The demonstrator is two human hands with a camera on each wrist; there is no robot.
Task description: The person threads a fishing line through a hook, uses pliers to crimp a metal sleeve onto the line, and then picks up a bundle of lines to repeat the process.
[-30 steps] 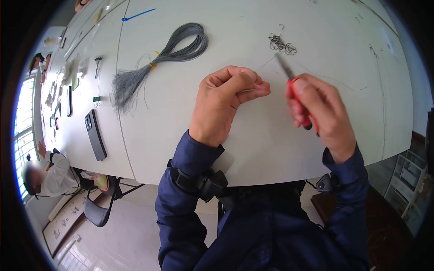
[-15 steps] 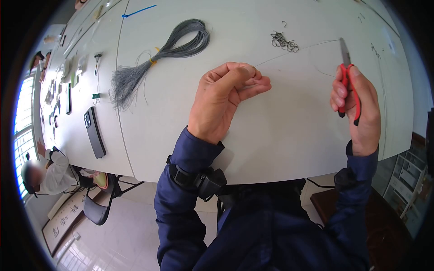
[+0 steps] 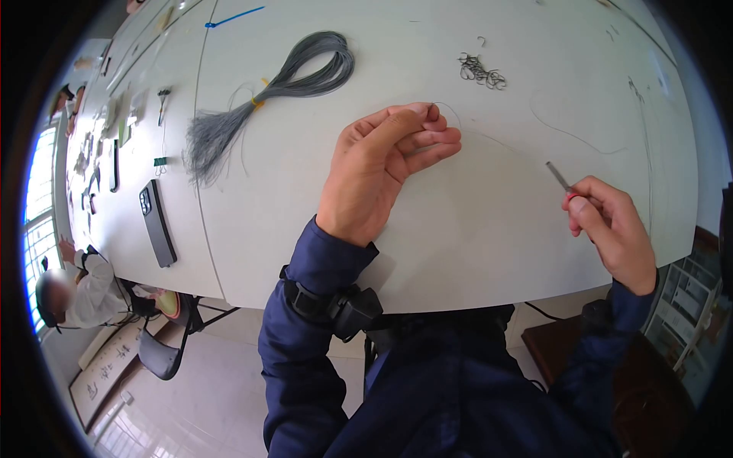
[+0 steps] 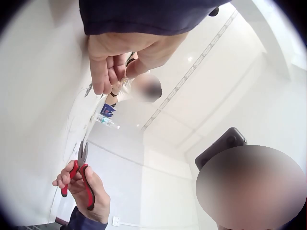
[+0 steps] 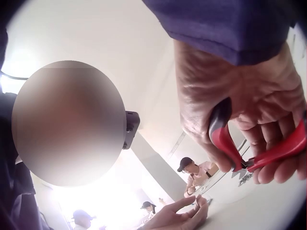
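My left hand [image 3: 429,116] hovers over the middle of the white table [image 3: 473,244] and pinches one end of a thin wire [image 3: 456,114] between thumb and forefinger. The wire curves away slack to the right. My right hand [image 3: 586,206], near the table's right front edge, grips red-handled pliers [image 3: 560,176] with the metal nose pointing up and left. In the left wrist view the left fingers [image 4: 109,72] hang above the pliers [image 4: 80,165]. The right wrist view shows the red handles [image 5: 225,143] in the curled right fingers.
A looped grey wire bundle [image 3: 282,80] lies at the back left. A small pile of bent wire hooks [image 3: 479,72] sits at the back centre, with a loose wire strand [image 3: 573,135] to its right. A black phone [image 3: 156,225] lies left. Another person sits beyond.
The right hand swung the pliers out to the right, drawing the wire taut, then dropped toward the front right edge. The wire now hangs slack. The left hand barely moved.
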